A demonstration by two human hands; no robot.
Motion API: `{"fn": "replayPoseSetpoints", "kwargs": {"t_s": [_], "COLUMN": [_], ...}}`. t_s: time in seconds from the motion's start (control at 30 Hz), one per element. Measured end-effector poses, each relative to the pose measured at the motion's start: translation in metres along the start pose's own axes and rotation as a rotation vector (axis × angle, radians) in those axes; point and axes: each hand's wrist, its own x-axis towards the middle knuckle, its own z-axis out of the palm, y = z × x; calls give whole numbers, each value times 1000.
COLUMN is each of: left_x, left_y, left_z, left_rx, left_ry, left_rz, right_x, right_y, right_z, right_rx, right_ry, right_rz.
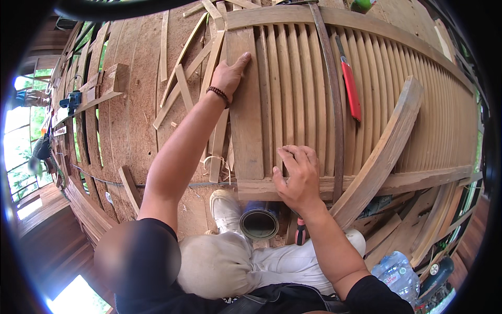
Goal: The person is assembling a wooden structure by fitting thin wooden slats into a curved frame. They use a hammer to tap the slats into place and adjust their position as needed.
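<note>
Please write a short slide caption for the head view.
Both hands, left hand and right hand, press flat on a slatted wooden panel beside a red-handled knife.

1. A chipboard worktop [141, 94] spreads to the left of the hands, strewn with loose wood strips [180, 63].
2. Beyond it, further left, an open side [21, 120] lets in bright daylight over green leaves.
3. Dark wooden floor planks [47, 246] run below, at lower left, with a sunlit patch [78, 298].
4. Stacked timber offcuts [413, 230] lie at lower right.
</note>
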Motion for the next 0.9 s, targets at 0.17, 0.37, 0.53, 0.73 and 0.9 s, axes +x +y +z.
{"fn": "replayPoseSetpoints", "kwargs": {"t_s": [0.17, 0.37, 0.53, 0.73, 0.9], "left_x": [-2, -8, 5, 6, 9], "left_y": [2, 5, -6, -4, -9], "left_z": [0, 2, 0, 0, -2], "left_rx": [58, -8, 41, 147, 162], "left_ry": [16, 3, 32, 57, 42], "left_rz": [12, 16, 20, 34, 48], "right_x": [-2, -2, -2, -7, -9], "right_y": [2, 2, -8, -10, -12], "right_z": [2, 1, 1, 13, 19], "right_rx": [0, -12, -87, -162, -200], "right_ry": [-14, -18, -57, -73, -120], "right_rz": [3, 4, 18, 46, 43]}}
